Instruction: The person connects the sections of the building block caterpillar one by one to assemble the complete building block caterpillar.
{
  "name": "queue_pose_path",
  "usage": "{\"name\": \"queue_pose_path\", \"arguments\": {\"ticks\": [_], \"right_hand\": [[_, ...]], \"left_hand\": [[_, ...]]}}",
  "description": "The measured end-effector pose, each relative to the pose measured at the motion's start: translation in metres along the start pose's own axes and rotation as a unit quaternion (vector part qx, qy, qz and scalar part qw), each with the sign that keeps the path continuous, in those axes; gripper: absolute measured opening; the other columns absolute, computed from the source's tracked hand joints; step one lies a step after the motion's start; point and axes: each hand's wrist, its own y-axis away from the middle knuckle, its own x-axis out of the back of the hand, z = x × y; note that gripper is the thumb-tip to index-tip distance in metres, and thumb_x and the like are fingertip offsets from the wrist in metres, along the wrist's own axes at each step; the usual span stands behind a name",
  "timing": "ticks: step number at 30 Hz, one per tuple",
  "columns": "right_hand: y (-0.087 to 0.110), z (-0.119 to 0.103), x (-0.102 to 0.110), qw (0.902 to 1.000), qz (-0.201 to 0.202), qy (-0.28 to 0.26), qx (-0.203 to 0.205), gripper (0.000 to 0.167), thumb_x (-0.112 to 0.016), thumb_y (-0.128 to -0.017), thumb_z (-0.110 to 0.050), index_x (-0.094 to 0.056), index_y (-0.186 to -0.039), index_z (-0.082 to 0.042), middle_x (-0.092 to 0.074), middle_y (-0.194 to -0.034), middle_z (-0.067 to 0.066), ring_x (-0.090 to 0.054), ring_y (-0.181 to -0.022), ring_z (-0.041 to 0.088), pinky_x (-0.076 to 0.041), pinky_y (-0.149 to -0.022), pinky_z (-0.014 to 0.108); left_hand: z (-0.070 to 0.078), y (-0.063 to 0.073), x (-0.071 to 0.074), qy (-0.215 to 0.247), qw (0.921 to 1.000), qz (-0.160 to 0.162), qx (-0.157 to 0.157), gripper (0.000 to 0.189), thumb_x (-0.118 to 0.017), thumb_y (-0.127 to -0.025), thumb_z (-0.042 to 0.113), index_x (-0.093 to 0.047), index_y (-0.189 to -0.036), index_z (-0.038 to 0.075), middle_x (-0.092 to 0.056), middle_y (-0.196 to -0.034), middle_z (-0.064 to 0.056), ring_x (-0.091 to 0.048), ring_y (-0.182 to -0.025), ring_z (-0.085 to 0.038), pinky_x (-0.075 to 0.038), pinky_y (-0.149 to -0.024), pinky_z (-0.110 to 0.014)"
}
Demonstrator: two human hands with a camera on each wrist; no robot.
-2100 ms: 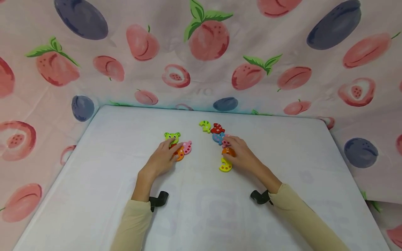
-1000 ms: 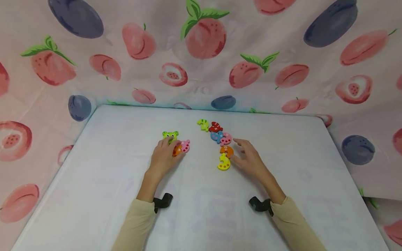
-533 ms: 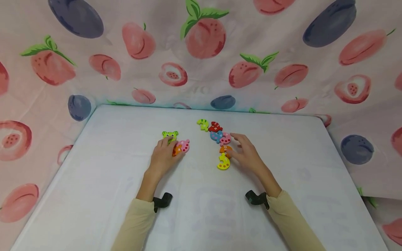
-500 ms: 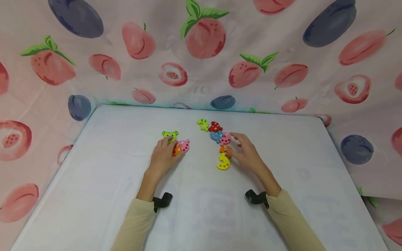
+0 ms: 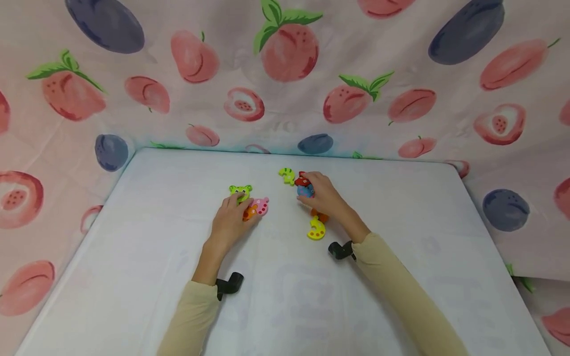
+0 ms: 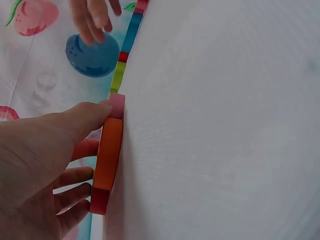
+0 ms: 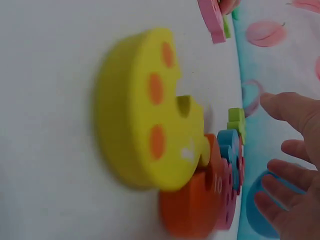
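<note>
My left hand (image 5: 228,223) rests on a small group of joined puzzle pieces: a green animal head (image 5: 241,191), an orange piece (image 6: 109,152), a pink piece (image 5: 260,205) and a red one (image 6: 99,201). Its thumb touches the pink piece's edge in the left wrist view. Over the right-hand pieces hovers my right hand (image 5: 328,199), fingers spread and holding nothing. Beneath or beside it lie a red piece (image 5: 302,181) and a blue piece (image 5: 306,191). The dotted pink piece (image 7: 228,200) is hidden by the hand in the head view.
A yellow spotted piece (image 5: 316,229) joins an orange piece marked 10 (image 7: 192,205) nearer me. Farther back lies a green striped piece (image 5: 287,175). All sit on a white table (image 5: 285,306), with a fruit-print cloth (image 5: 187,109) hanging behind its far edge.
My right hand has moved left and away from me, from beside the orange and pink pieces to above the red and blue ones. The left hand stays on its group.
</note>
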Motion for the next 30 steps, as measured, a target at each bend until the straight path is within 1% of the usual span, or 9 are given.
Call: {"name": "queue_pose_path", "arguments": {"ticks": [5, 8, 11, 15, 21, 25, 28, 30], "right_hand": [[-0.037, -0.010, -0.008, 0.9987, -0.016, 0.048, 0.004, 0.075, -0.070, -0.088, -0.037, -0.036, -0.148, -0.006, -0.038, -0.151, 0.015, -0.036, -0.137, 0.036, -0.034, -0.116, 0.048], [-0.052, -0.015, -0.012, 0.9974, -0.023, 0.068, -0.005, 0.078, -0.070, -0.088, -0.040, -0.034, -0.149, -0.008, -0.037, -0.153, 0.014, -0.035, -0.139, 0.035, -0.031, -0.117, 0.048], [-0.061, -0.019, -0.015, 0.9966, -0.034, 0.072, -0.017, 0.081, -0.070, -0.087, -0.042, -0.032, -0.151, -0.010, -0.035, -0.154, 0.013, -0.033, -0.141, 0.034, -0.030, -0.118, 0.047], [-0.067, -0.020, -0.019, 0.9957, -0.049, 0.071, -0.033, 0.080, -0.069, -0.088, -0.041, -0.031, -0.151, -0.010, -0.034, -0.155, 0.013, -0.033, -0.141, 0.033, -0.030, -0.118, 0.047], [-0.068, -0.014, -0.023, 0.9932, -0.057, 0.097, -0.031, 0.067, -0.064, -0.092, -0.035, -0.039, -0.147, -0.008, -0.042, -0.150, 0.014, -0.039, -0.136, 0.032, -0.033, -0.116, 0.044], [-0.069, -0.012, -0.024, 0.9938, -0.048, 0.096, -0.029, 0.059, -0.062, -0.095, -0.031, -0.042, -0.146, -0.008, -0.046, -0.147, 0.014, -0.041, -0.136, 0.032, -0.033, -0.116, 0.044], [-0.068, -0.013, -0.026, 0.9951, -0.038, 0.087, -0.026, 0.056, -0.061, -0.095, -0.028, -0.044, -0.144, -0.008, -0.048, -0.145, 0.013, -0.042, -0.135, 0.031, -0.034, -0.115, 0.042], [-0.066, -0.016, -0.029, 0.9976, -0.027, 0.062, -0.019, 0.055, -0.061, -0.095, -0.028, -0.046, -0.143, -0.007, -0.050, -0.143, 0.013, -0.044, -0.133, 0.030, -0.036, -0.114, 0.042]], "left_hand": [[-0.002, 0.000, 0.000, -0.003, 1.0000, 0.001, -0.001, 0.058, -0.068, -0.089, 0.040, -0.055, -0.138, 0.013, -0.041, -0.148, -0.014, -0.038, -0.136, -0.033, -0.041, -0.110, -0.050], [-0.002, -0.001, -0.001, -0.006, 1.0000, 0.000, -0.008, 0.059, -0.067, -0.089, 0.042, -0.055, -0.138, 0.013, -0.041, -0.148, -0.014, -0.038, -0.135, -0.034, -0.041, -0.110, -0.050], [-0.002, -0.001, -0.001, -0.012, 0.9998, 0.003, -0.014, 0.059, -0.067, -0.089, 0.043, -0.055, -0.138, 0.012, -0.041, -0.148, -0.015, -0.039, -0.134, -0.034, -0.040, -0.111, -0.049], [-0.003, -0.002, 0.001, -0.014, 0.9997, 0.007, -0.018, 0.058, -0.068, -0.088, 0.042, -0.056, -0.137, 0.012, -0.042, -0.147, -0.015, -0.039, -0.134, -0.034, -0.039, -0.111, -0.049], [-0.002, -0.002, 0.001, -0.011, 0.9997, 0.010, -0.019, 0.058, -0.069, -0.087, 0.041, -0.057, -0.136, 0.011, -0.042, -0.147, -0.015, -0.039, -0.133, -0.034, -0.039, -0.111, -0.049], [-0.003, -0.002, 0.000, -0.014, 0.9996, 0.015, -0.021, 0.058, -0.069, -0.087, 0.041, -0.058, -0.135, 0.011, -0.043, -0.146, -0.015, -0.040, -0.133, -0.034, -0.040, -0.110, -0.049], [-0.003, -0.002, 0.001, -0.012, 0.9997, 0.012, -0.019, 0.058, -0.069, -0.088, 0.042, -0.057, -0.136, 0.012, -0.042, -0.147, -0.015, -0.039, -0.133, -0.034, -0.040, -0.111, -0.049], [-0.003, -0.002, 0.001, -0.014, 0.9998, 0.008, -0.015, 0.059, -0.068, -0.088, 0.042, -0.056, -0.137, 0.012, -0.041, -0.147, -0.015, -0.039, -0.134, -0.034, -0.039, -0.111, -0.050]]}}
